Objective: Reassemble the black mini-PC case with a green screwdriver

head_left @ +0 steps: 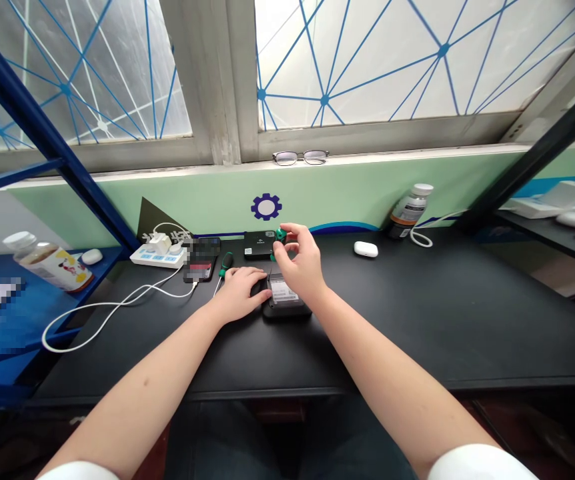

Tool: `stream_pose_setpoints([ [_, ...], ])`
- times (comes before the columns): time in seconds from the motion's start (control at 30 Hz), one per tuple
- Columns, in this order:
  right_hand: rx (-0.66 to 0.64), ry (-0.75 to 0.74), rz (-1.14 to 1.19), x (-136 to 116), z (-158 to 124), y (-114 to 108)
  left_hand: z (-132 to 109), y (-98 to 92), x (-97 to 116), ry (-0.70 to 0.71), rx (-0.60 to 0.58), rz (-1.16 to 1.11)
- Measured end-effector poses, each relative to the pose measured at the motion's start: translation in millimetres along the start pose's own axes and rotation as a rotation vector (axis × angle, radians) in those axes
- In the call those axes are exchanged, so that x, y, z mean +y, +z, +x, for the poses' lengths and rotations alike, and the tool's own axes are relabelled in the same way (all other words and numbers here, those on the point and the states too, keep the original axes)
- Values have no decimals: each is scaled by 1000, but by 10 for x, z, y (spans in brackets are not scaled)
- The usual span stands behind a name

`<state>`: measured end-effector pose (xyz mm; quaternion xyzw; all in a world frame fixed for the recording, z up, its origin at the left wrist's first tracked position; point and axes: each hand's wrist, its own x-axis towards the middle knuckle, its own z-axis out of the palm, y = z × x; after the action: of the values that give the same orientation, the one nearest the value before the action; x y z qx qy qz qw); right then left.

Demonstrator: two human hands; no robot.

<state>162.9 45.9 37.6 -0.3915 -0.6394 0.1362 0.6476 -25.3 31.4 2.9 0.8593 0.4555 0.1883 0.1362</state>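
Observation:
My right hand (300, 263) grips the green handle of a screwdriver (280, 235), held upright over a small black device (287, 301) with a white label on the black desk. On the left edge of that device rests my left hand (241, 291), fingers flat, steadying it. A second green-and-black screwdriver (224, 265) lies just left of my left hand. A black box (259, 244) sits behind the device.
A phone (200, 263) on a white cable (102, 310) and a white power strip (160, 255) lie at the back left. White earbud case (366, 249), a bottle (409, 209), glasses (300, 157) on the sill. Blue shelf frame (42, 130) left, with another bottle (47, 261).

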Motion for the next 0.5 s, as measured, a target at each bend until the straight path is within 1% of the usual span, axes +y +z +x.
stream_pose_setpoints([
  [0.13, -40, 1, 12, 15, -13, 7, -1, -3, 20, 3, -8, -9],
  [0.23, -119, 10, 53, 3, -15, -4, -2, -10, 32, 5, -15, -10],
  [0.3, -150, -20, 64, -10, -11, -10, -1, -17, 40, 6, -19, -8],
  [0.4, -127, -75, 26, -14, -3, -9, 4, -26, 52, 10, -20, -7],
  [0.5, -115, -49, 7, 8, -4, 2, 5, -32, 62, 9, -20, -8],
])
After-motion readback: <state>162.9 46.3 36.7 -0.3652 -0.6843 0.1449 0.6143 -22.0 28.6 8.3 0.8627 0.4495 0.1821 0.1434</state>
